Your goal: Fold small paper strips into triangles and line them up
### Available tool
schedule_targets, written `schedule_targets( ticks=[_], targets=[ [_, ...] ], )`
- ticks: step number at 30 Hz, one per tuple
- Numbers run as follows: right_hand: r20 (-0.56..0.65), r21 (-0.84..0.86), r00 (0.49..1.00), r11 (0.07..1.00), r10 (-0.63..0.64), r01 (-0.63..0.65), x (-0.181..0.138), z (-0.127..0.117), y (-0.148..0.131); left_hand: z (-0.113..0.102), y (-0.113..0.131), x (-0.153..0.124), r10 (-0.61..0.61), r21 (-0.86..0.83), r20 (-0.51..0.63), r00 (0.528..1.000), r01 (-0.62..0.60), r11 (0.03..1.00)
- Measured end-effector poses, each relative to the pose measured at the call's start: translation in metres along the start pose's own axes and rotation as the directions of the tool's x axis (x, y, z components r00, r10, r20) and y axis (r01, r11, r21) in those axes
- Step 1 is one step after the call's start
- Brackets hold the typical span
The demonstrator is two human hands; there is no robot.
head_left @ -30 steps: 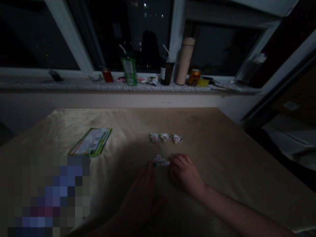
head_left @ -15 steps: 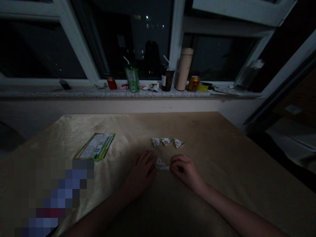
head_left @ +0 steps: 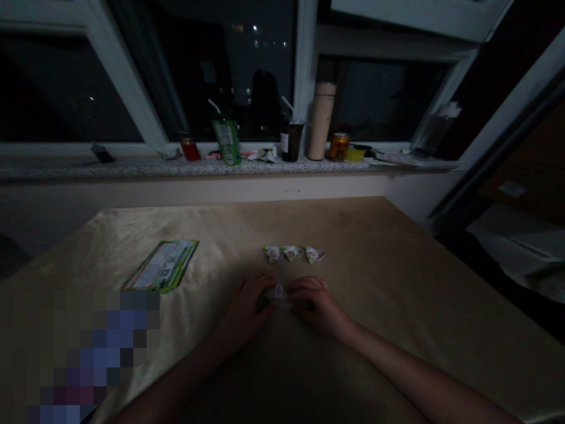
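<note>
Dim room, tan table [head_left: 397,265], granite windowsill [head_left: 110,168], white-framed windows [head_left: 304,70], night outside

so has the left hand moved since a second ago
Yes: the left hand has slid forward toward the row of three folded papers, closing onto the paper piece.

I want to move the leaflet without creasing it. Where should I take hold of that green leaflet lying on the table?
The green leaflet lies flat on the table, so nothing stands up to pinch. Probably best to come from its near short edge, at the table's left, slide the fingers under that corner and grip the edge from above and below. Both hands are busy at the small folded paper.
</note>
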State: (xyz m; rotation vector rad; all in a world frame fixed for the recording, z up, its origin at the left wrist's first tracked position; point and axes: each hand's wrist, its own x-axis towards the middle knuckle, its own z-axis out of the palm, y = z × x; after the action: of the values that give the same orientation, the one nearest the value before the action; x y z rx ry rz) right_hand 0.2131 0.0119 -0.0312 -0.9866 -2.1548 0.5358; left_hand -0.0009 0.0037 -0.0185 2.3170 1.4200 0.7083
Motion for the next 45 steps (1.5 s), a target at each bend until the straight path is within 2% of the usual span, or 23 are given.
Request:
schedule_targets(
  ticks=[4, 7, 14, 19, 23, 27, 31, 37, 41, 45],
  targets=[
    [-0.045, 0.028, 0.999, 0.999, -0.014, 0.016, -0.001, 0.002, 0.000, -0.001, 0.005, -0.001, -0.090, -0.210, 0.041, 0.995, 0.096, 0.973],
    [-0.079, -0.018, 0.996, 0.999, 0.039, -0.040, -0.002, 0.000, 0.001, -0.002, 0.009, -0.003, -0.094, -0.255, 0.106, 0.990, 0.119, 0.960],
    [0.009, -0.163, 0.998, 0.984, -0.067, 0.067, -0.001, -0.012, 0.005, -0.012, 0.012, -0.004, -0.031, -0.125, 0.206, 0.978, 0.058, 0.990],
    [0.070, -0.090, 0.992, 0.989, -0.108, 0.114, 0.005, -0.019, 0.011, -0.011, 0.011, -0.004, 0.003, -0.107, 0.255, 0.967, 0.025, 0.994],
    [0.153, 0.001, 0.984, 0.996, -0.090, 0.091, 0.009, -0.021, 0.017, -0.010, 0.012, -0.005, 0.143, -0.004, 0.264, 0.954, -0.147, 0.989],
    [0.150, 0.027, 0.988, 0.999, -0.035, 0.031, 0.010, -0.023, 0.019, -0.009, 0.013, -0.006, 0.306, 0.128, 0.281, 0.910, -0.352, 0.927],
    [0.209, 0.031, 0.977, 0.999, -0.034, 0.028, 0.012, -0.028, 0.020, -0.013, 0.017, -0.007, 0.373, 0.197, 0.326, 0.869, -0.448, 0.872],
    [0.282, 0.009, 0.958, 0.999, 0.048, -0.053, 0.017, -0.029, 0.021, -0.018, 0.028, -0.014, 0.337, 0.225, 0.411, 0.847, -0.452, 0.863],
    [0.351, 0.006, 0.932, 0.996, 0.086, -0.094, 0.019, -0.026, 0.023, -0.013, 0.035, -0.023, 0.301, 0.191, 0.408, 0.862, -0.403, 0.895],
    [0.355, 0.005, 0.929, 0.994, 0.100, -0.109, 0.018, -0.026, 0.022, -0.010, 0.041, -0.025, 0.262, 0.183, 0.422, 0.868, -0.365, 0.913]
  ],
)
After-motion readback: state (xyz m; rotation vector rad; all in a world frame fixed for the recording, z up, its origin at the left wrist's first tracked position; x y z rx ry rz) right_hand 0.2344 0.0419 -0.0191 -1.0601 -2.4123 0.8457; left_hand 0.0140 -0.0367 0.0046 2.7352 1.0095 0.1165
